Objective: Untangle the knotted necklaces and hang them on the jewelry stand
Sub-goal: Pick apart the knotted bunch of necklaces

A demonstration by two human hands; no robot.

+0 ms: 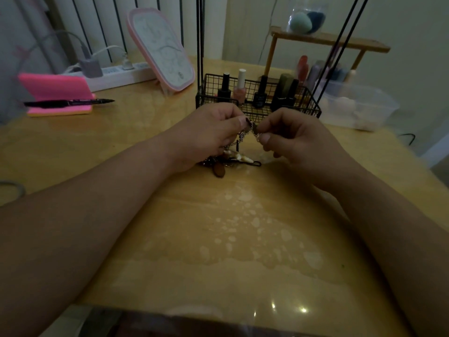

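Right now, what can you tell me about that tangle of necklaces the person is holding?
The necklaces are a knotted bundle: thin silvery chain, dark cord, pale shell-like pieces and a brown oval pendant. The left hand and right hand each pinch the chain at the top, close together. The rest hangs down and heaps on the wooden table, in front of a black wire basket.

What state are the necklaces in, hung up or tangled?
Tangled, not hung: left hand and right hand pinch a chain above the necklaces heaped on the table; nothing hangs on the black rods.
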